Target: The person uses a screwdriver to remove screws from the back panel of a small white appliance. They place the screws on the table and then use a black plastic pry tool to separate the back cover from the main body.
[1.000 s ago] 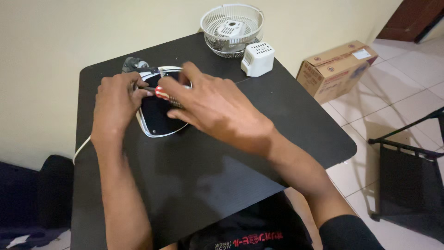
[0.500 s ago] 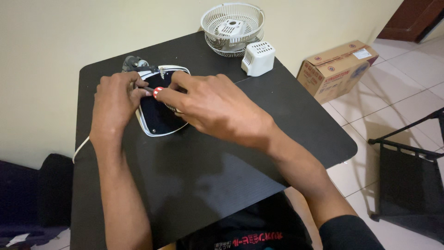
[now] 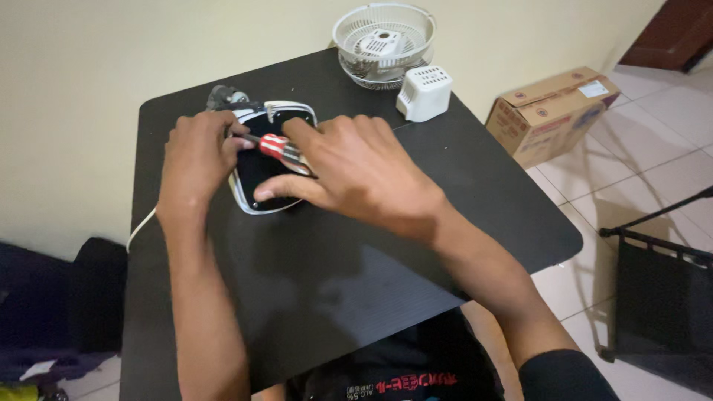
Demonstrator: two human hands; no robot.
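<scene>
— What's the room like?

— A cream wall, pale tiled floor, and a black table (image 3: 356, 282) pushed up to the wall. A cardboard box (image 3: 553, 111) sits on the floor to the right, and a dark metal frame (image 3: 653, 297) stands at the right edge.

— And on the table?

— At the far edge, a white fan grille (image 3: 384, 41) lying like a bowl, with a small white vented cover (image 3: 425, 93) just beside it. Nearer the left, a black fan base (image 3: 264, 174) with a pale rim lies flat. A white cord (image 3: 141, 226) drops off the table's left side.

— The hands?

— Both are on the base, close together. The right hand (image 3: 356, 174) is closed on a screwdriver (image 3: 276, 147) with a red handle, thumb resting on the base's near rim. The left hand (image 3: 197, 160) pinches the screwdriver's shaft at the far end, fingertips touching it.

— Is the tip in a screw?

— Cannot tell; the fingers hide it.
</scene>
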